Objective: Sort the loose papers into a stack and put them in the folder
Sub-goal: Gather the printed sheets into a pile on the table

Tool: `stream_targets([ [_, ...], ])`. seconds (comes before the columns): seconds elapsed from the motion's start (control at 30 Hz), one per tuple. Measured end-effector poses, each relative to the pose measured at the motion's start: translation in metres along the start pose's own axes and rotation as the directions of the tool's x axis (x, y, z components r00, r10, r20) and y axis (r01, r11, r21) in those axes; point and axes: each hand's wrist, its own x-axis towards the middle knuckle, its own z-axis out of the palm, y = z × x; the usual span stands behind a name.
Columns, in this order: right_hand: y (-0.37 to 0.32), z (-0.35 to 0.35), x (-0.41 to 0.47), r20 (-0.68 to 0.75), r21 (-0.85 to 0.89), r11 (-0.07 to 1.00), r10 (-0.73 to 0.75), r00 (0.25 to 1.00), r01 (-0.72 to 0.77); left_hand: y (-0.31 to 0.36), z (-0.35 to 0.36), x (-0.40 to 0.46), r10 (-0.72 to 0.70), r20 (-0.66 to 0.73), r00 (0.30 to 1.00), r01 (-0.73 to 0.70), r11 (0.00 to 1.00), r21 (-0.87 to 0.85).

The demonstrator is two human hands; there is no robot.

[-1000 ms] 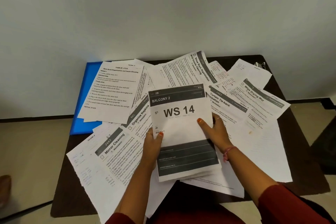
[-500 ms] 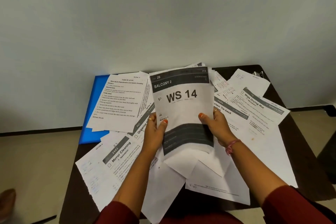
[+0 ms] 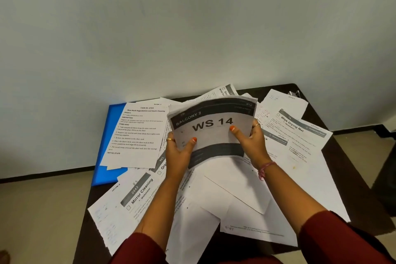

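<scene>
Centrally, a bundle of papers (image 3: 211,133) topped "WS 14" is gripped at both sides, lifted over the dark bench (image 3: 351,180), by the left hand (image 3: 179,152) and right hand (image 3: 249,142). Loose sheets (image 3: 300,150) are scattered across the bench. At its far-left corner a blue folder (image 3: 107,152) is half covered by pages. Behind, a pale wall (image 3: 192,28) meets a beige floor (image 3: 42,221).
</scene>
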Motion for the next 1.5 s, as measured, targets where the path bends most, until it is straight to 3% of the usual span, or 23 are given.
stream_targets([
  [0.23, 0.006, 0.001, -0.004, -0.035, -0.023, 0.999, -0.031, 0.999, 0.03, -0.003, 0.004, -0.001, -0.051, -0.003, 0.999, 0.051, 0.999, 0.005],
  [0.37, 0.013, 0.0, 0.0, -0.005, 0.003, 1.0, 0.028, 1.0, -0.028, -0.012, 0.002, 0.002, -0.074, -0.025, 0.997, 0.074, 0.997, -0.005],
  [0.57, 0.018, 0.009, -0.004, -0.08, -0.043, 0.999, 0.013, 0.997, -0.016, -0.022, 0.012, 0.004, -0.196, -0.066, 0.978, 0.194, 0.98, -0.038],
  [0.63, 0.013, 0.009, -0.005, -0.079, -0.005, 0.999, 0.039, 0.996, -0.039, -0.024, 0.011, 0.005, -0.189, -0.068, 0.98, 0.187, 0.982, -0.035],
  [0.8, 0.026, 0.01, -0.003, 0.01, -0.106, 0.993, 0.058, 0.998, -0.057, -0.022, 0.014, 0.006, -0.215, -0.104, 0.971, 0.212, 0.976, -0.044],
  [1.0, 0.033, -0.01, 0.017, 0.008, -0.11, 0.994, 0.014, 1.0, -0.014, -0.008, 0.017, 0.014, -0.102, -0.054, 0.993, 0.102, 0.995, -0.003],
  [1.1, 0.01, -0.023, 0.016, 0.02, -0.111, 0.992, 0.066, 0.998, -0.064, 0.002, 0.019, 0.014, -0.075, -0.046, 0.996, 0.075, 0.997, 0.001],
  [1.27, 0.028, -0.048, 0.004, 0.066, -0.048, 0.973, 0.227, 0.972, -0.224, -0.022, 0.018, 0.002, -0.204, 0.074, 0.976, 0.199, 0.978, 0.067],
  [1.5, 0.076, -0.074, -0.035, 0.099, -0.22, 0.895, 0.416, 0.904, -0.388, -0.074, 0.023, -0.035, -0.387, 0.134, 0.912, 0.358, 0.913, 0.195],
])
